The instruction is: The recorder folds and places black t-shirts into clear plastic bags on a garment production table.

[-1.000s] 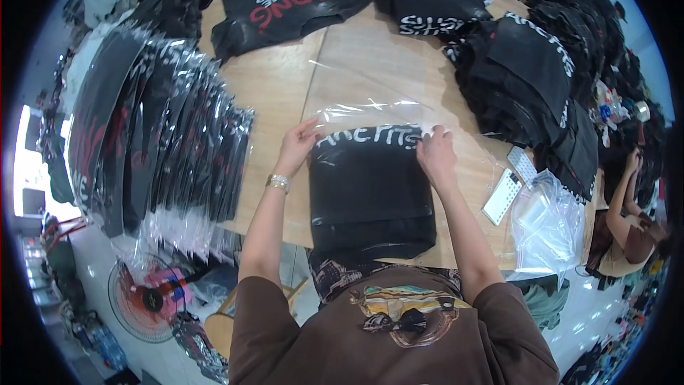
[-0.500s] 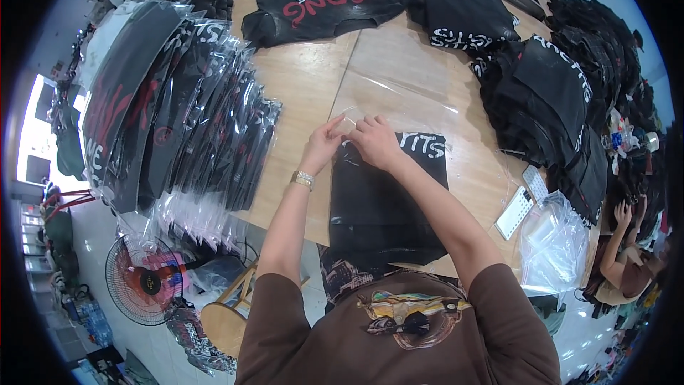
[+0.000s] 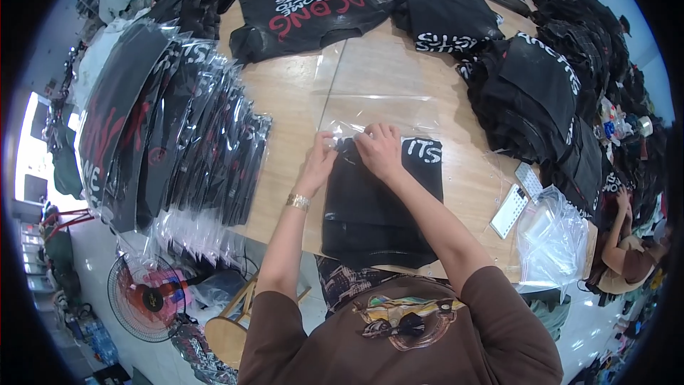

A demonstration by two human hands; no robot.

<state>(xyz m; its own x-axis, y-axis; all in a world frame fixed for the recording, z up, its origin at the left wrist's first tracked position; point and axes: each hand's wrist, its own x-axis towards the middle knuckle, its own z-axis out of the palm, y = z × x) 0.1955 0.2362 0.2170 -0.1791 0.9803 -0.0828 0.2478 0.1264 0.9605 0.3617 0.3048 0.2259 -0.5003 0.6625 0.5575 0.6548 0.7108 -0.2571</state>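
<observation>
Hands pinching clear plastic along folded black shirt; white lettering partly hidden.

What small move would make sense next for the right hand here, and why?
Probably sliding the right hand rightward along the folded black garment's far edge: it and the left hand are close together toward that edge's left end, neither touches the far right corner, and clear film extends beyond.

Counted: one left hand and one right hand, one wristband, one folded black shirt between them, one spread black shirt, two white cards, one stool, one row of bagged garments (overlapping too closely for a piece count).
</observation>
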